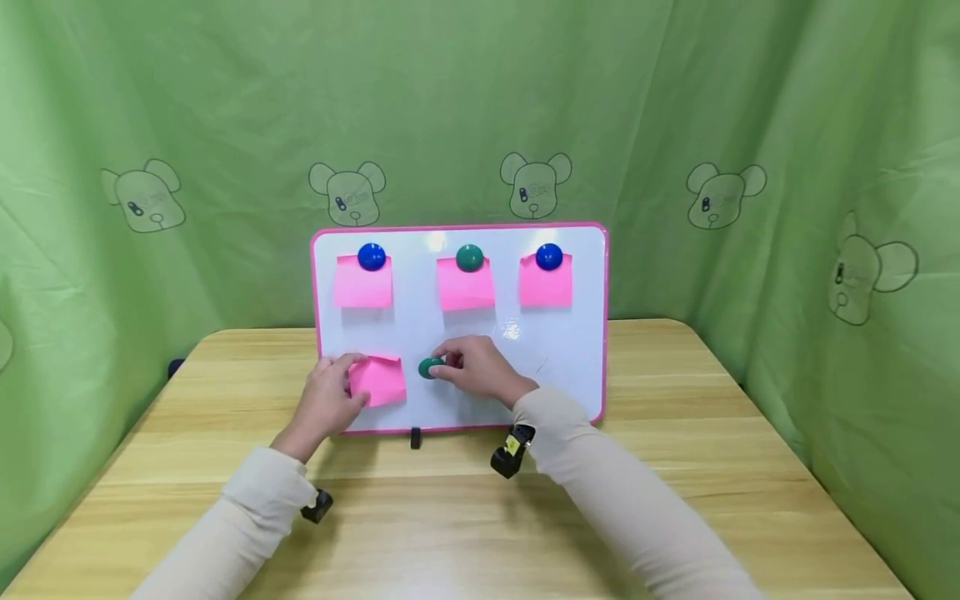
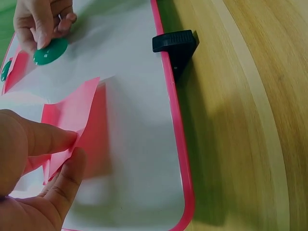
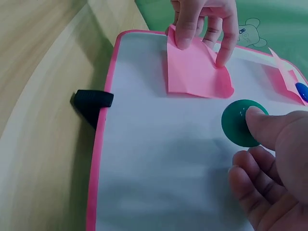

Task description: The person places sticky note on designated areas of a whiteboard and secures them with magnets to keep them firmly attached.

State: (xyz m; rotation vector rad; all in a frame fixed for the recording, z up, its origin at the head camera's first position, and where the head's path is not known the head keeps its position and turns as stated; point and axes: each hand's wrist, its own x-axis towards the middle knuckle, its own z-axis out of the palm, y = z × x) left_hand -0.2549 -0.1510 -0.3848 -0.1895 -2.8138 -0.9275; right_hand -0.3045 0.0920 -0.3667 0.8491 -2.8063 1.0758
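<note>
My left hand (image 1: 327,402) pinches a pink sticky note (image 1: 384,382) at its left side, low on the left part of a small whiteboard (image 1: 577,367). In the left wrist view the note is bent and stands partly off the board, with a shadow beside it. To its right, my right hand (image 1: 483,367) holds a round green magnet (image 3: 237,123) between thumb and fingers. The magnet is in front of the board, apart from the note; whether it touches the surface I cannot tell.
Along the board's top, a blue magnet (image 1: 371,257), a green magnet (image 1: 469,257) and another blue magnet (image 1: 549,257) each hold a pink note. Black feet (image 1: 416,438) support the pink-framed board on a wooden table (image 1: 420,533). Green curtains (image 1: 442,100) surround it.
</note>
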